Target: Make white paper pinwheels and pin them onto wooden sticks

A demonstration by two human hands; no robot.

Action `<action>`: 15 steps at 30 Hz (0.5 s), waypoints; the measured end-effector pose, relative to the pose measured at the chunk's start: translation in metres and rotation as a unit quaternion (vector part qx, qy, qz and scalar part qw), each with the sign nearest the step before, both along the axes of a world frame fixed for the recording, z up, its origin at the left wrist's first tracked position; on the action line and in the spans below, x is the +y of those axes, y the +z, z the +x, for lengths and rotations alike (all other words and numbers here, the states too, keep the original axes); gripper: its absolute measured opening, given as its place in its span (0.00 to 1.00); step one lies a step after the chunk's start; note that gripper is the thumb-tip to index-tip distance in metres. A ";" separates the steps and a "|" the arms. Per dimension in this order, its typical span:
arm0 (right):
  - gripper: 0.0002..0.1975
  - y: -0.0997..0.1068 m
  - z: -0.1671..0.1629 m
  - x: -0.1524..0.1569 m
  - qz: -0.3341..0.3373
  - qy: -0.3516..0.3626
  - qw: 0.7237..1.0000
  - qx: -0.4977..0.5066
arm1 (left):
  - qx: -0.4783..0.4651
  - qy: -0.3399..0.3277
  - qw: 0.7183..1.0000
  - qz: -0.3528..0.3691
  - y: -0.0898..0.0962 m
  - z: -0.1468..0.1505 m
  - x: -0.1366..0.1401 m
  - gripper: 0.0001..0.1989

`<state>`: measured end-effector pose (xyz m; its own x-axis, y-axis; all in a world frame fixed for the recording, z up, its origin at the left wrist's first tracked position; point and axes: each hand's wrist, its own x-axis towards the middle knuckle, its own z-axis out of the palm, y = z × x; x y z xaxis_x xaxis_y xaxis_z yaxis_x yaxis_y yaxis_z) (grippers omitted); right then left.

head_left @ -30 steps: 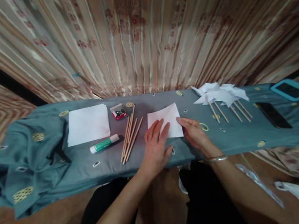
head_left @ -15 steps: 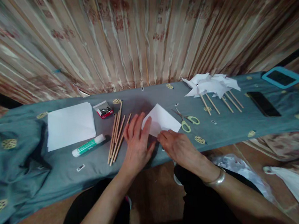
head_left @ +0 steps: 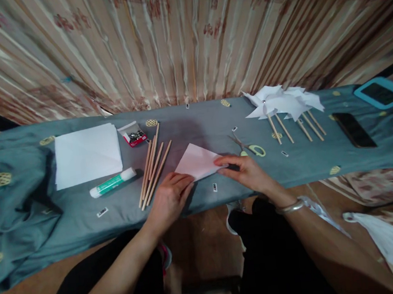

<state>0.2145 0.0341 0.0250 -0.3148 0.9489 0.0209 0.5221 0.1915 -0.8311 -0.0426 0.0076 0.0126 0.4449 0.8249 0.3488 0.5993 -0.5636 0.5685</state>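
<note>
A white sheet of paper point(head_left: 198, 161) with a crease lies between my hands at the near middle of the cloth-covered table. My left hand point(head_left: 173, 194) holds its near left corner, fingers closed on the edge. At the right corner, my right hand point(head_left: 243, 170) pinches the paper between thumb and fingers. Just left of my left hand lie several wooden sticks point(head_left: 154, 172). Scissors point(head_left: 247, 147) with yellow-green handles rest beyond my right hand, one loop partly hidden.
A stack of white paper point(head_left: 88, 156), a glue stick point(head_left: 112, 183) and an open red box point(head_left: 134, 135) of small metal pieces are at the left. Several paper pinwheels point(head_left: 283, 101) on sticks, a phone point(head_left: 353, 130) and a blue-framed tablet point(head_left: 383, 93) lie right. A curtain point(head_left: 185, 40) hangs behind.
The paper has turned and shifted a little left and nearer. My left hand has gone from spread on the sheet to gripping its near left corner; my right hand has moved to the right corner.
</note>
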 end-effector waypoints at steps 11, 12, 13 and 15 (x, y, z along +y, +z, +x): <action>0.20 -0.023 -0.020 0.026 -0.024 -0.139 0.989 0.042 | -0.021 0.109 0.992 -0.065 -0.007 -0.006 0.014 0.25; 0.20 -0.024 -0.021 0.027 -0.024 -0.144 0.989 0.033 | -0.021 0.113 0.991 -0.064 -0.007 -0.006 0.015 0.25; 0.21 -0.024 -0.022 0.029 -0.023 -0.149 0.988 0.022 | -0.022 0.115 0.991 -0.063 -0.007 -0.006 0.015 0.25; 0.21 -0.024 -0.024 0.030 -0.022 -0.158 0.987 0.004 | -0.029 0.113 0.991 -0.060 -0.008 -0.006 0.015 0.25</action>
<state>0.1907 0.0640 0.0013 -0.0024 0.9998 -0.0221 0.5434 -0.0173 -0.8393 -0.0491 0.0230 0.0049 0.2252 0.9385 0.2617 0.6671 -0.3443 0.6606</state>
